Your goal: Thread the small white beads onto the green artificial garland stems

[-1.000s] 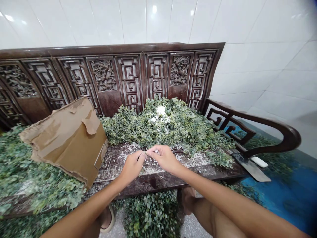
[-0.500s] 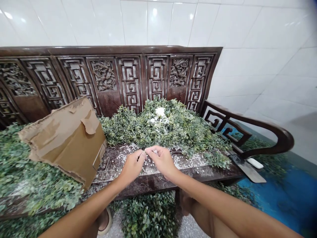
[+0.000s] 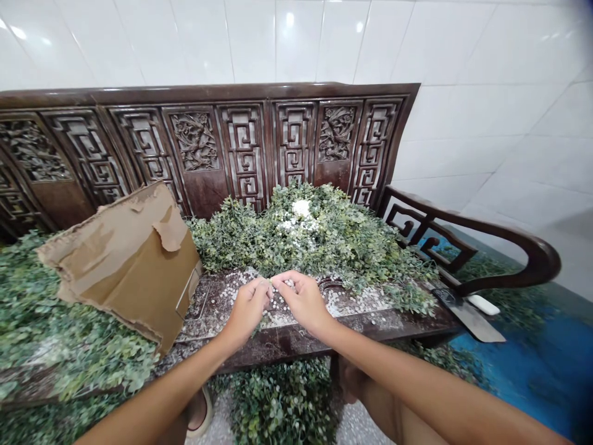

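The fingers of the left hand point(image 3: 248, 306) have drawn closer together over the last half second, closing the dark gap beside the thumb; the right hand point(image 3: 306, 301) holds its position. Both grips are narrow, pinched at a small piece point(image 3: 270, 280) too tiny to identify, located where the fingertips meet above the near part of the bench point(image 3: 296, 341). White bits point(image 3: 340, 303) lie beneath; the foliage heap point(image 3: 356, 241) beyond is unchanged. The change suggests a fingertip adjustment, with the piece not yet released.
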A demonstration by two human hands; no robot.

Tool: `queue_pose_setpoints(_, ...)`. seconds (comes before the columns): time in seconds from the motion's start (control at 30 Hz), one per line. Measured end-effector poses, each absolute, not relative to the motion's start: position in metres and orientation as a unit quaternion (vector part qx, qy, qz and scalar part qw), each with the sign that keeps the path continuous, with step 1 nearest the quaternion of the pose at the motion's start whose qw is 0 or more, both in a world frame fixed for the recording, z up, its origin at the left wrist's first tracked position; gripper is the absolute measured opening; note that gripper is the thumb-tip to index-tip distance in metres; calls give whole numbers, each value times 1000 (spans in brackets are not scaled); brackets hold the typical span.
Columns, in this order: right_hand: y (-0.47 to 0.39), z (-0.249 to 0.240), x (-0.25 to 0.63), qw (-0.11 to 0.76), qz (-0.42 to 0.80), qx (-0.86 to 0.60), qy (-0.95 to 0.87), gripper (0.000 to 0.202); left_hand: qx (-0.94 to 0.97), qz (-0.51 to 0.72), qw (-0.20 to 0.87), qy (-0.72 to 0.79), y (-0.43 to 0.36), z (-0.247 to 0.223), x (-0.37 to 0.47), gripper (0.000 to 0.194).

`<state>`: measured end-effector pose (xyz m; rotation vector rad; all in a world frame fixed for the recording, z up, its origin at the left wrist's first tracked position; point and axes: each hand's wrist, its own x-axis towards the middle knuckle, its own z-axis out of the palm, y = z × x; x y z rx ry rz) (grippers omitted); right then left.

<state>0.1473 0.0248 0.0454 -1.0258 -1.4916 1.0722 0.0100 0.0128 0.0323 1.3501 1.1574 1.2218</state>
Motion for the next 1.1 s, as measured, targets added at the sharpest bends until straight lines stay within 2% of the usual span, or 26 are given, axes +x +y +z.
queue_pose_setpoints(0.4, 19, 48, 146, 493, 414, -435, -630, 20, 578, 488, 429, 494, 11, 32, 10, 28)
queue_pose_setpoints(0.53, 26, 45, 147, 492, 430, -409, -637, 20, 556, 496, 470, 473, 14, 28, 9, 27)
queue_pose_setpoints(0.63, 36, 38, 152, 481, 510, -414, -581, 27, 500, 522, 525, 449, 18, 32, 8, 25)
queue_pose_setpoints(0.77, 45, 22, 157, 387, 580, -431, -573, 39, 404, 582, 572, 414, 21, 48, 5, 25)
queue_pose_setpoints(0.93, 43, 15, 156, 299, 501, -399, -707, 52, 350, 627, 590, 370, 25, 64, -4, 26)
queue_pose_setpoints(1.1, 37, 14, 150, 230, 505, -334, -762, 38, 321, 654, 603, 324, 29, 66, -11, 25)
